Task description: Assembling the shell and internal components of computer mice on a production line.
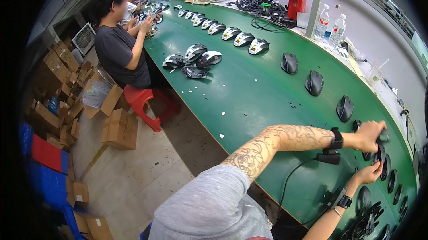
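Observation:
On the right of the green bench, my left hand (371, 138) is closed, with a blurred dark object (383, 136) at its fingers whose kind I cannot make out. Just below it, my right hand (369, 173) pinches the near end of a black computer mouse (380, 154). Dark straps with small boxes circle both wrists. Beyond my hands, a black mouse (344, 109), another mouse (314, 83) and a third mouse (289, 63) stand apart in a line. More black mouse parts (392, 180) curve along the bench to the right.
A row of white-and-black mice (244, 39) runs along the far side, with a cluster of mouse shells (196, 53) nearer. Black pieces (363, 222) are heaped at lower right. A co-worker (122, 39) works at the far left beside a red stool (145, 101). Bottles (322, 22) stand on the shelf.

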`<act>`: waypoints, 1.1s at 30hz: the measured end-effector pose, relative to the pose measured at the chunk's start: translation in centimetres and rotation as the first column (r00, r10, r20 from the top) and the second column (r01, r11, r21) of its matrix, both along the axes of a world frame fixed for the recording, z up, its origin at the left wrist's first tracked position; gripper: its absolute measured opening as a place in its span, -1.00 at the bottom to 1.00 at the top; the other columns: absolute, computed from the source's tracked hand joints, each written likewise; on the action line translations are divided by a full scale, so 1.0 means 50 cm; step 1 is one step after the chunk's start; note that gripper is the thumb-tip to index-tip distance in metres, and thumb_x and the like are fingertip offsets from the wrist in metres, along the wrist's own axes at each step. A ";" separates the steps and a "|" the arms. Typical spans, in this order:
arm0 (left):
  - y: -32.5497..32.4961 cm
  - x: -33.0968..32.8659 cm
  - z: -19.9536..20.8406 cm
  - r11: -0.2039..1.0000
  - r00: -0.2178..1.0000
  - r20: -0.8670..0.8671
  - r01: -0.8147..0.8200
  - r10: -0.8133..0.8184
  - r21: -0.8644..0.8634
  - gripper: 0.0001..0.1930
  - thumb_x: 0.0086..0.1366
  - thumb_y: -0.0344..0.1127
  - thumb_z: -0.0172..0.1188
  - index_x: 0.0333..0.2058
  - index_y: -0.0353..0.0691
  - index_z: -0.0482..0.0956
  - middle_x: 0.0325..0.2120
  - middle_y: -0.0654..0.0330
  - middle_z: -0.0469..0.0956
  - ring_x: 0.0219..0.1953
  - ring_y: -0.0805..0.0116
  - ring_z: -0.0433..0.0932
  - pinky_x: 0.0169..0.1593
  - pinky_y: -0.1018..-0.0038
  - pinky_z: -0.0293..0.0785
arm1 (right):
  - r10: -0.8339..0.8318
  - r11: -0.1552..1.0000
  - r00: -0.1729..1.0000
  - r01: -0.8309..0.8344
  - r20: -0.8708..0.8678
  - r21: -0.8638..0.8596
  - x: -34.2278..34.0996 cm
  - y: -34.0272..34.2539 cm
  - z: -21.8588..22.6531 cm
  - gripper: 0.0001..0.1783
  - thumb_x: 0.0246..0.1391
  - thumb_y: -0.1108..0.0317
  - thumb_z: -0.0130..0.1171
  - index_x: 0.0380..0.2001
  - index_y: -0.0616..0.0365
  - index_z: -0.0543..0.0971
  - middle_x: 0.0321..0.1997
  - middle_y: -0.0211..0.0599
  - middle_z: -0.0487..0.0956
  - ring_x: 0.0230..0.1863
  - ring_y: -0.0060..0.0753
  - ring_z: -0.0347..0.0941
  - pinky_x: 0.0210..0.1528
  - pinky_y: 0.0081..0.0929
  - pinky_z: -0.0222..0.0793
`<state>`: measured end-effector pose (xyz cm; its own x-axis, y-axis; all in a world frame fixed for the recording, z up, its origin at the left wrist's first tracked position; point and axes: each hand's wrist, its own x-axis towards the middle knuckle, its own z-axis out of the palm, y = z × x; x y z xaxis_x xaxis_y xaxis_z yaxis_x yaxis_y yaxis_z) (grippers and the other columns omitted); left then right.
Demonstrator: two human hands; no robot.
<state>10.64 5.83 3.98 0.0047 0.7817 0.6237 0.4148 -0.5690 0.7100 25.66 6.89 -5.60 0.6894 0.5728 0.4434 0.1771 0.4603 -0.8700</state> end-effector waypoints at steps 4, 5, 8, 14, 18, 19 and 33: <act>-0.011 -0.076 -0.059 0.999 0.998 0.055 -0.036 0.036 0.007 -0.55 -0.26 -0.47 0.19 -0.26 -0.32 0.33 -0.47 -0.04 0.50 -0.36 -0.06 0.48 -0.32 0.21 0.41 | 0.369 0.925 0.929 -0.366 0.017 -0.101 -0.071 -0.046 0.038 -0.54 0.13 0.29 0.02 0.03 0.38 0.33 0.01 -0.13 0.43 -0.03 -0.45 0.37 0.04 -0.49 0.24; -0.014 -0.081 -0.072 0.999 1.000 0.003 0.001 -0.001 0.038 -0.56 -0.23 -0.47 0.19 -0.26 -0.32 0.34 -0.45 -0.02 0.50 -0.36 -0.05 0.48 -0.32 0.22 0.40 | 0.385 0.919 0.918 -0.372 0.095 -0.132 -0.086 -0.048 0.033 -0.49 0.12 0.27 0.05 0.05 0.41 0.30 0.00 -0.13 0.43 -0.01 -0.45 0.35 0.04 -0.50 0.23; -0.027 -0.090 -0.097 0.994 0.997 -0.054 0.064 -0.060 0.093 -0.58 -0.20 -0.46 0.19 -0.25 -0.32 0.36 -0.42 0.01 0.48 -0.36 -0.03 0.47 -0.32 0.24 0.39 | 0.470 0.875 0.872 -0.441 0.133 -0.201 -0.137 -0.076 0.031 -0.43 0.09 0.28 0.09 0.08 0.41 0.24 0.01 -0.10 0.42 -0.01 -0.45 0.35 0.03 -0.51 0.24; -0.045 -0.079 -0.104 0.957 0.955 -0.107 0.283 -0.276 0.061 -0.54 -0.15 -0.45 0.13 -0.16 -0.36 0.35 -0.35 0.00 0.46 -0.29 0.01 0.46 -0.27 0.23 0.37 | 0.517 0.839 0.856 -0.503 0.013 -0.208 -0.129 -0.077 0.035 -0.31 -0.02 0.45 0.19 0.13 0.43 0.12 -0.07 -0.01 0.46 -0.06 -0.34 0.41 -0.06 -0.48 0.33; -0.044 -0.071 -0.122 0.932 0.946 0.012 0.316 -0.323 0.175 -0.47 -0.20 -0.39 0.13 -0.12 -0.34 0.37 -0.29 -0.01 0.44 -0.22 0.04 0.44 -0.20 0.28 0.36 | 0.472 0.867 0.882 -0.460 0.018 -0.193 -0.133 -0.083 0.048 -0.29 -0.05 0.49 0.20 0.14 0.43 0.12 -0.09 -0.05 0.46 -0.09 -0.37 0.42 -0.09 -0.51 0.35; -0.045 -0.075 -0.118 0.933 0.945 0.016 0.318 -0.325 0.170 -0.47 -0.20 -0.39 0.13 -0.12 -0.34 0.37 -0.29 -0.01 0.44 -0.22 0.04 0.44 -0.20 0.28 0.36 | 0.470 0.867 0.883 -0.458 0.017 -0.199 -0.130 -0.083 0.048 -0.29 -0.05 0.49 0.20 0.14 0.43 0.12 -0.09 -0.05 0.46 -0.09 -0.37 0.42 -0.09 -0.51 0.35; -0.041 -0.087 -0.083 0.975 0.970 0.106 0.214 -0.219 0.057 -0.58 0.12 0.04 0.08 -0.55 -0.26 0.59 -0.52 0.04 0.48 -0.42 0.10 0.46 -0.36 0.32 0.35 | 0.296 0.955 0.810 -0.236 0.507 -0.180 -0.170 -0.129 0.099 -0.24 -0.18 0.53 0.25 0.15 0.08 0.20 0.04 -0.20 0.22 0.01 -0.28 0.28 0.06 -0.34 0.27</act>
<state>6.30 3.79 -0.18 0.0997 0.7411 0.6640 0.1987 -0.6687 0.7165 17.18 0.43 -0.64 0.1847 0.7622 0.6205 0.5022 0.4695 -0.7262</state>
